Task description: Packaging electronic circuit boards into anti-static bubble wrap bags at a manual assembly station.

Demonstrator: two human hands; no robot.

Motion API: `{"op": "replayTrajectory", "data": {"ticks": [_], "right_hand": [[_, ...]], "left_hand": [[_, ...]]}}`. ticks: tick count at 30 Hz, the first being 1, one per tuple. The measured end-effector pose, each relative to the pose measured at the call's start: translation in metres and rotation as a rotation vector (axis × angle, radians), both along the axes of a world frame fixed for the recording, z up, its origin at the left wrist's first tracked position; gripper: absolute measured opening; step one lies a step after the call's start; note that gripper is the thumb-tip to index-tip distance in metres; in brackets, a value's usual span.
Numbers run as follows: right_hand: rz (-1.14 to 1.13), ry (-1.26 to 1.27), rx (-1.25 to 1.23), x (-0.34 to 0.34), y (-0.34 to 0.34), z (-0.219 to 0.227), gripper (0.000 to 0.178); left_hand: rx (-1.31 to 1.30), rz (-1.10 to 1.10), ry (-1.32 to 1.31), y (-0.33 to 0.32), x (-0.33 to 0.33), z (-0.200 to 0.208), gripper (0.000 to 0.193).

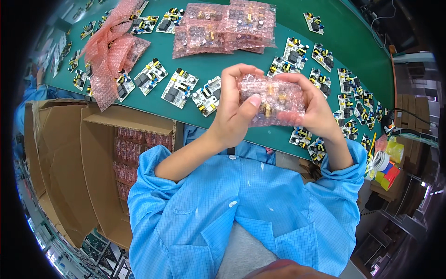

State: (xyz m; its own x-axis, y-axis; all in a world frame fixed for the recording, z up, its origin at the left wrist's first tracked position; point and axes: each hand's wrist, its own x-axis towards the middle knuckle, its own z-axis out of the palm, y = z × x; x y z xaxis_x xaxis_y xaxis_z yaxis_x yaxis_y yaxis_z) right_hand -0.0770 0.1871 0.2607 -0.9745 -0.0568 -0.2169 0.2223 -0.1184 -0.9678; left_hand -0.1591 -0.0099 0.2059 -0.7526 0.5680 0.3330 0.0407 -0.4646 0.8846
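Observation:
Above the near edge of the green table [195, 124], my two hands hold a circuit board wrapped in pink bubble wrap [278, 95]. My left hand [232, 109] grips its left end, with the thumb pressed on the front face. The fingers of my right hand [318, 104] curl round the right end. Yellow and dark components show dimly through the wrap. Bare circuit boards [180, 88] lie on both sides of my hands, white with black, yellow and blue parts. Behind them, several wrapped boards [225, 28] are piled up.
Loose pink bubble wrap [104, 69] drapes over boards at the left. An open cardboard box [100, 158] holding rows of wrapped boards [126, 153] stands below the table's left side. More bare boards [346, 107] crowd the right end, near tape rolls [381, 160].

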Motion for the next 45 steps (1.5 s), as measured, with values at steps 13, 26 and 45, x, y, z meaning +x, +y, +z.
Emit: {"op": "replayTrajectory", "data": {"ticks": [13, 26, 45], "right_hand": [[0.049, -0.118, 0.240, 0.004, 0.012, 0.054, 0.064], [0.326, 0.780, 0.329, 0.027, -0.009, 0.111, 0.034], [0.073, 0.501, 0.230, 0.053, -0.037, 0.133, 0.008]], "left_hand": [[0.086, -0.101, -0.392, 0.001, -0.007, 0.002, 0.045], [0.048, -0.057, -0.591, -0.010, -0.032, 0.005, 0.047], [0.088, -0.044, -0.588, -0.019, -0.036, 0.008, 0.057]]}}
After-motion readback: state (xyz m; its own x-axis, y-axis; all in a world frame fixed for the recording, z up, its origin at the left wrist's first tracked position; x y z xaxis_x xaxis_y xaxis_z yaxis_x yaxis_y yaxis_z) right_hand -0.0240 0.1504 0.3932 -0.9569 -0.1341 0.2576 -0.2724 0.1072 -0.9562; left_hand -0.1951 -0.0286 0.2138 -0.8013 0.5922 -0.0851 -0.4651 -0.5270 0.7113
